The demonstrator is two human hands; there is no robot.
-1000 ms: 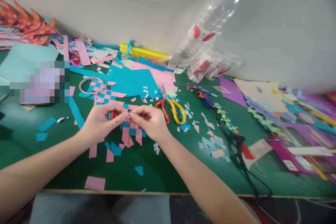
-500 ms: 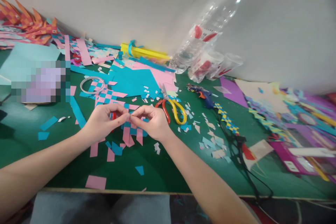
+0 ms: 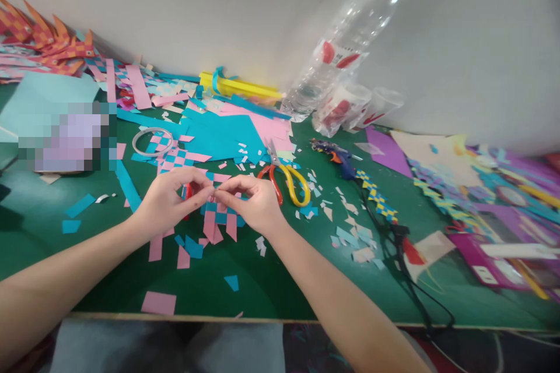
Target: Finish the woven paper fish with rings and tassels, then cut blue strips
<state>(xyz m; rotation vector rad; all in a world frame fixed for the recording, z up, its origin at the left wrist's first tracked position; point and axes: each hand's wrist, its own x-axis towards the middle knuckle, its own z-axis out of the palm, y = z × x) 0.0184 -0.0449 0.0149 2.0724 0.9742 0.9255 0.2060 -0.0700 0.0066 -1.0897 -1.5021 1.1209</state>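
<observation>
My left hand (image 3: 177,195) and my right hand (image 3: 254,201) meet over the table, each with thumb and forefinger pinched together. Between the fingertips is something small and thin; it looks like a reddish string, but the fingers cover most of it. A red piece (image 3: 188,191) shows in the curl of my left hand. Beneath both hands lies a woven pink-and-blue paper checkerboard (image 3: 222,213) with loose strip ends. Scissors (image 3: 280,172) with one red and one yellow handle lie beside my right hand, blades pointing away.
A tape roll (image 3: 153,141) lies left of the hands, near blue card (image 3: 223,131). Behind stand a tall plastic bottle (image 3: 345,46) and plastic cups (image 3: 343,108). At right are a glue gun (image 3: 335,157), its black cable (image 3: 405,268) and paper scraps (image 3: 359,239).
Both hands stay pinched together at nearly the same place, with only slight finger movement. The whole view has shifted a little.
</observation>
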